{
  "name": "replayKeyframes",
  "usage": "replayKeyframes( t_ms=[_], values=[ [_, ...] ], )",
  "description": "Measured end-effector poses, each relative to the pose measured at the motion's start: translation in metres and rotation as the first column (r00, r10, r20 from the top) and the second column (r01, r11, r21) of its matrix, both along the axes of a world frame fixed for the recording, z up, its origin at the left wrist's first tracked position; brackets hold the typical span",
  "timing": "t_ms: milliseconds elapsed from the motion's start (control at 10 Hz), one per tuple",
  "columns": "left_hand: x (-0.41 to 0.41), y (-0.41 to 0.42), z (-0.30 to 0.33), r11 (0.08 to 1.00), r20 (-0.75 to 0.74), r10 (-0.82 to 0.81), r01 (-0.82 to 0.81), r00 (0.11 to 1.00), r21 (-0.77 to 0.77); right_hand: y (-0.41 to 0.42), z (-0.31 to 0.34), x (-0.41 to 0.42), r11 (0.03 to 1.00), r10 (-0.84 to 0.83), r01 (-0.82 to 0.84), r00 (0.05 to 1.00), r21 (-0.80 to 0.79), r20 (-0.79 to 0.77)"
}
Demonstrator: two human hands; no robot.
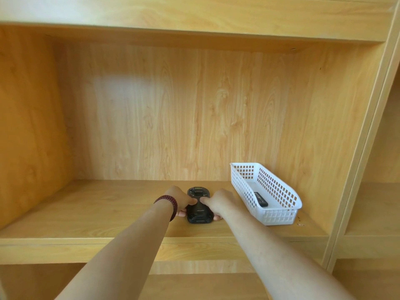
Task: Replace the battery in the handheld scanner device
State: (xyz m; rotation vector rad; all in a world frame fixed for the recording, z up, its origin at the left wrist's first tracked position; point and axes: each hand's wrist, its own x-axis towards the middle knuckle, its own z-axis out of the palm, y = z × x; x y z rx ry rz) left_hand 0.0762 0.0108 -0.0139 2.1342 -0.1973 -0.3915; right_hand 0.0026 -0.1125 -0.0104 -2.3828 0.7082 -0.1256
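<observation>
- On the wooden shelf, the black scanner is laid back-side up, just left of the white basket.
- The scanner is gripped from the left by the left hand, with the thumb pressed on its back and fingertips curled under its edge.
- It is gripped likewise from the right by the right hand.
- A beaded bracelet is worn on the left wrist.
- A small black battery is seen lying inside the basket.
</observation>
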Motion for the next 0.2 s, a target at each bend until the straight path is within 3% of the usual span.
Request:
replayKeyframes(
  t_ms=[200],
  values=[
    [-0.0123, 0.0002, 0.0052, 0.998, 0.118, -0.015, 0.008, 0.993, 0.06, -0.0041, 0.0, -0.004, 0.997, -0.025, 0.021, 0.999, 0.076, 0.044]
  ],
)
